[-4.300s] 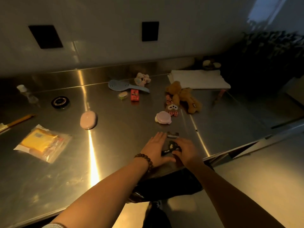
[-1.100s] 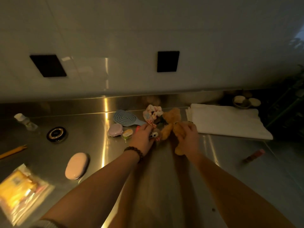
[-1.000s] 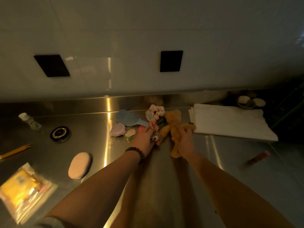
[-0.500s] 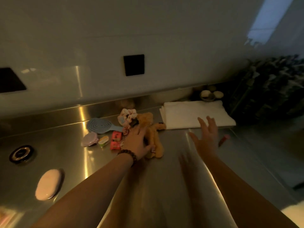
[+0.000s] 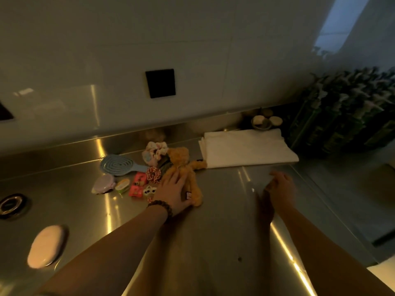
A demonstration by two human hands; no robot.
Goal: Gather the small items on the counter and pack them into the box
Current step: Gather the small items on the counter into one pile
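Far left on table (image 5: 213, 242): pale oval case (image 5: 46, 245); then blue brush (image 5: 117, 165), small trinkets, scrunchies. Centre: plush bear (image 5: 183, 174), long axis running away toward wall, under left hand (image 5: 173, 193), fingers flat, pressing, not curled round. Right: right hand (image 5: 281, 186), loosely spread, holding nothing, well apart from bear; left nearer. Box not visible.
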